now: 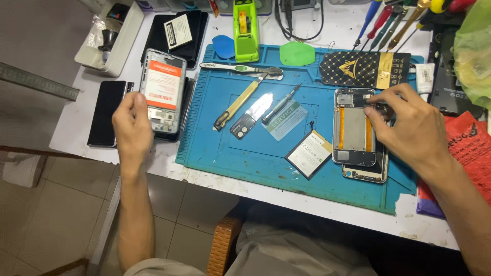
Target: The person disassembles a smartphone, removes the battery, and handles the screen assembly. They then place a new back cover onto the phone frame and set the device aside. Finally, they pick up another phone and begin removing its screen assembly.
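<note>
My left hand (132, 125) holds an opened phone (163, 88) with an orange-and-white battery, lifted over the left edge of the table. My right hand (409, 122) rests on the top right corner of a second opened phone frame (354, 128), its fingertips pinching at a small dark part there. That frame lies on another phone body (365, 173) on the blue work mat (255, 153). A loose black-and-white battery (309, 153) lies on the mat just left of the frame.
On the mat lie a toothbrush (240, 68), a yellow-handled tool (236, 105), a metal pry blade (250, 116), a small screwdriver (281, 104) and a card. A black phone (106, 112) lies at the left, a green tape dispenser (245, 30) at the back, screwdrivers (388, 20) back right.
</note>
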